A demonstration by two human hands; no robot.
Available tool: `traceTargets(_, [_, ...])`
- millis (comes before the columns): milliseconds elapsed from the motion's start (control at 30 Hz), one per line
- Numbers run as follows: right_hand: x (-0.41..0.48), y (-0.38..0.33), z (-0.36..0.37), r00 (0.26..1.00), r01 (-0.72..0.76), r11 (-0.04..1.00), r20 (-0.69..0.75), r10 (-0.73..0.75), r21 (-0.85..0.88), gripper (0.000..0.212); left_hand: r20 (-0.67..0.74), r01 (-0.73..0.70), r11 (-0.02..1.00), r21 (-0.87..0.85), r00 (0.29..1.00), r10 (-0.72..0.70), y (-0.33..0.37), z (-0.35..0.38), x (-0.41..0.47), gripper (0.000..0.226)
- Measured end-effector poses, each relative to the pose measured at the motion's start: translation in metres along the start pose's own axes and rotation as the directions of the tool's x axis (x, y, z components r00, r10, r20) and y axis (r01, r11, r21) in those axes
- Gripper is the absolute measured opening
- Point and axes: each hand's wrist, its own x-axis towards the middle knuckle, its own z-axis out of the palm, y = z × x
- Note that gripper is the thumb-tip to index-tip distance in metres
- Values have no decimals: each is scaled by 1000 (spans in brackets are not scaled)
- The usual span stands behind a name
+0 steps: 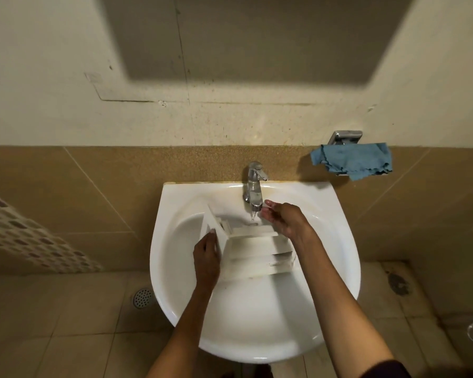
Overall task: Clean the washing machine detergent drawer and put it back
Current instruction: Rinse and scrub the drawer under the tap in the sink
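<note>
In the sink [161,214], left fingers [211,237] clamp the drawer [257,249]; right fingers [268,214] hang apart under the tap [253,184].

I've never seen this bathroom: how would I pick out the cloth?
Start at the white sink against the brown-tiled wall, then look above and right of its chrome tap. A crumpled cloth hangs over a chrome wall holder there. It is the only blue thing in view.
</note>
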Motion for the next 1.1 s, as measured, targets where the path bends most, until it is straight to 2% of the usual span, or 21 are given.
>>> traceTargets(67, [7, 2, 8, 988, -152, 968, 56, 143, 198, 30, 3, 30, 999, -43, 1000, -30, 6, 0, -3, 31])
traceTargets(167, [20, 10, 17, 969, -249, 914, 91, 232, 321, 28, 42, 91, 995, -47, 995, -89, 10, -1, 0, 33])
traceTargets(233, [25, 12, 23, 956, -292, 889, 97, 276, 352, 30, 78, 119, 993, 20, 990, -120, 8, -2, 6, 51])
traceTargets(300, [30, 13, 30, 955, -295, 894, 69, 289, 336, 34, 94, 162, 986, 36, 982, -164, 8, -3, 10, 54])
traceTargets(467, [33, 18, 39, 953, -302, 904, 82, 291, 301, 37, 115, 201, 978, -53, 974, -194, 18, -3, 7, 21])
traceTargets(667, [27, 20, 38, 953, -303, 894, 99, 287, 329, 29, 90, 233, 971, -54, 970, -228, 19, -4, 3, 23])
traceTargets(733, [26, 20, 35, 954, -298, 882, 84, 287, 364, 33, 75, 232, 971, -59, 971, -227, 18, -3, 1, 22])
traceTargets(867, [20, 18, 23, 968, -245, 877, 54, 245, 413, 26, -4, 250, 966, -72, 968, -251, 13, -2, -1, 28])
traceTargets(967, [8, 17, 7, 975, -223, 829, 139, 176, 513, 19, -30, 289, 952, -96, 956, -293, 11, 0, -4, 29])
traceTargets(1033, [-7, 22, 4, 959, -259, 858, 222, 174, 445, 20, -38, 301, 949, -98, 951, -305, 10, 1, -5, 30])
traceTargets(1100, [-23, 30, 10, 949, -244, 944, 255, 185, 224, 29, -43, 309, 948, -82, 949, -313, 10, 2, -4, 31])
